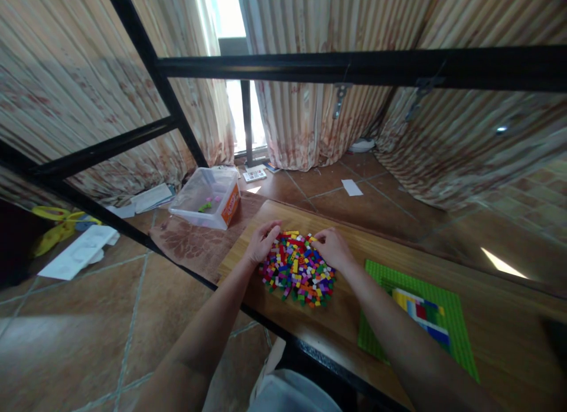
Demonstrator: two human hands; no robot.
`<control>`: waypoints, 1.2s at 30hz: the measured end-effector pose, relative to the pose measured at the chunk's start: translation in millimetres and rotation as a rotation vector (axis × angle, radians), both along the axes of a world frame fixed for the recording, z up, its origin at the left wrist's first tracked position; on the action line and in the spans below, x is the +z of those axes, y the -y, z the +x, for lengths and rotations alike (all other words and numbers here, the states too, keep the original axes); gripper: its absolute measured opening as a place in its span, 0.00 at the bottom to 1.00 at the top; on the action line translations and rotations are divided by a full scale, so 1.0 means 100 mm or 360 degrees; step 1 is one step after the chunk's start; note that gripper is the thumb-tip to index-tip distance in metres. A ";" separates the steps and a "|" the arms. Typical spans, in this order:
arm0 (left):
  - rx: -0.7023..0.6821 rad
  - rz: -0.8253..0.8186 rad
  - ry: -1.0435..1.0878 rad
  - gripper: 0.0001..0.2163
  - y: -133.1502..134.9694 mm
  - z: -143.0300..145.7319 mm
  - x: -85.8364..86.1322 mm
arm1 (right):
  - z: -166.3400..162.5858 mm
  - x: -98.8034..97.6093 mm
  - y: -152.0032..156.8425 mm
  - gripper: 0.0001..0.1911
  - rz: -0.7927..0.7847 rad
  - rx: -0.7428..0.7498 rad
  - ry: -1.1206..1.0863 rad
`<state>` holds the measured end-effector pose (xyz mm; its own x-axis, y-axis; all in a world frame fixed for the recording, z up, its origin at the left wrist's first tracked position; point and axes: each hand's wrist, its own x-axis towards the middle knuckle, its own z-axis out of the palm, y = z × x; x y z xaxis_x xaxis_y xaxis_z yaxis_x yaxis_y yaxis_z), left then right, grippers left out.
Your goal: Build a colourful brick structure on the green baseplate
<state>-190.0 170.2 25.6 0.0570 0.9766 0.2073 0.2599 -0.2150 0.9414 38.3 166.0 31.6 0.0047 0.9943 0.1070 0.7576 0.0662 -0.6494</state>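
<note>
A heap of small coloured bricks [297, 271] lies on the wooden table [487, 317]. My left hand [262, 242] rests at the heap's far left edge with its fingers curled down onto the bricks. On the far right edge, my right hand [333, 248] is cupped over the bricks, fingers bent. Whether either hand holds a brick is hidden. A green baseplate [456, 317] lies to the right of my right forearm and carries a small patch of yellow, white, red and blue bricks [420, 314].
A clear plastic box [204, 198] with an orange label and a few pieces inside sits on a brown cloth at the table's left end. Black frame bars [354, 66] cross overhead. Papers and a yellow object [59, 223] lie on the tiled floor; curtains hang behind.
</note>
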 end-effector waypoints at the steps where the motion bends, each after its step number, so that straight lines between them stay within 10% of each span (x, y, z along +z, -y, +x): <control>1: -0.0001 0.0002 0.0000 0.19 0.00 0.00 -0.01 | -0.01 0.00 0.01 0.04 -0.0012 -0.0016 -0.0040; 12: 0.0258 0.0043 0.0196 0.19 0.06 0.00 0.13 | 0.16 0.18 0.25 0.12 0.0018 -0.0117 -0.0629; 22: -0.0371 -0.0423 0.0328 0.16 1.27 0.65 0.47 | 0.06 0.49 1.26 0.15 -0.0210 0.0243 -0.1120; 36: -0.0019 -0.0929 0.1056 0.17 2.03 1.17 0.61 | 0.09 0.37 2.15 0.19 -0.0166 -0.0300 -0.1578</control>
<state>-72.5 -32.7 86.5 0.1131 0.9370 -0.3304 -0.3784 0.3481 0.8577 46.9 -48.6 68.5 0.2021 0.9722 -0.1178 -0.1340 -0.0917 -0.9867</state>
